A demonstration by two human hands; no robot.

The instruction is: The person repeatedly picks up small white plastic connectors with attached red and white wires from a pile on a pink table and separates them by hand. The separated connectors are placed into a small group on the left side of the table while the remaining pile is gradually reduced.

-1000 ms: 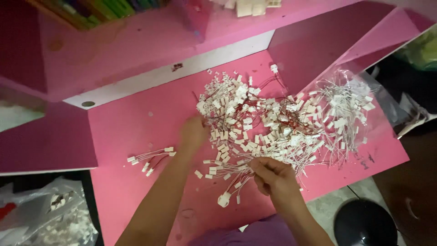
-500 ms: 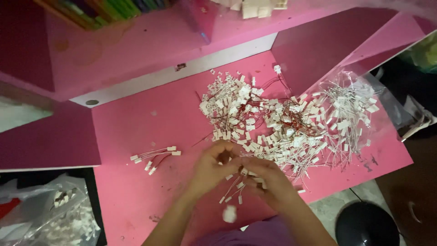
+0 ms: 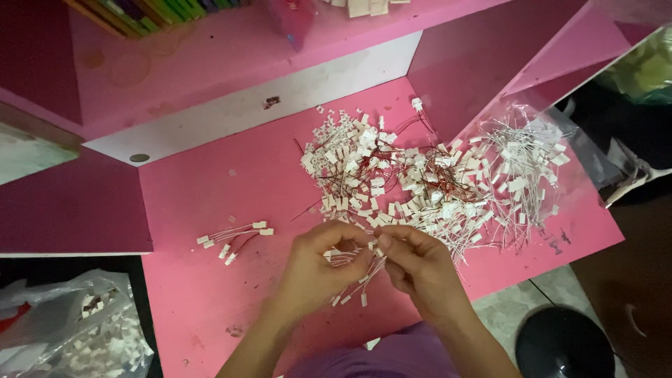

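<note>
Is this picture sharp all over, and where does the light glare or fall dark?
Head view: the pile of white connectors is fairly crisp; the left hand and right hand look slightly soft; the clear plastic bag catches pale glare; the floor at the right edge is dark; the pink desk is evenly lit.

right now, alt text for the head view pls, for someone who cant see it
Two bare hands, left hand and right hand, meet over a pink desk, pinching a small bundle of thin wires with white plastic connectors. Behind lies a big heap of the same wired connectors; a few finished ones sit to the left.
</note>
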